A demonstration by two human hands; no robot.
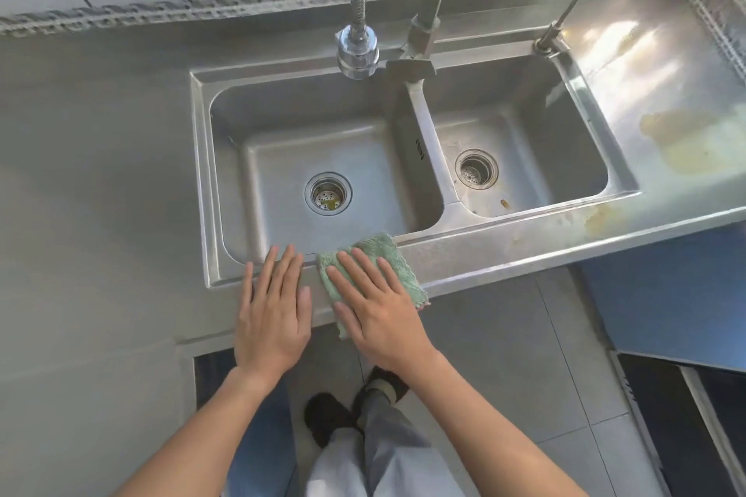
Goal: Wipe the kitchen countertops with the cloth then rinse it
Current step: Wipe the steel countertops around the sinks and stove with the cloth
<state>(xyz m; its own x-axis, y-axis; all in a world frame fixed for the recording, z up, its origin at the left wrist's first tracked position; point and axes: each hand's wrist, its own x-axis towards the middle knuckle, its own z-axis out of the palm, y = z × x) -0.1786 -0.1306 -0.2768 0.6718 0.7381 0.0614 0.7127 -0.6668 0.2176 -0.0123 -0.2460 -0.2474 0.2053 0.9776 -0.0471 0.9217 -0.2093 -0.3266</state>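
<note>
Just below the frame's centre, the right hand (375, 307) lies flat, fingers straight, pressing the green cloth (373, 274) onto the sink's (504, 246) front rim. Beside it, the left hand (274, 311) rests flat and empty on the countertop (93, 173) edge.

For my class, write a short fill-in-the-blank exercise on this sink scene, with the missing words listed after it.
1. The right hand presses flat on a green ____.
2. The cloth lies on the front rim of the ____ basin of the double sink.
3. The left hand rests on the rim and holds ____.
4. Yellowish stains mark the steel countertop to the ____ of the sink.

Missing words: cloth; left; nothing; right
</note>
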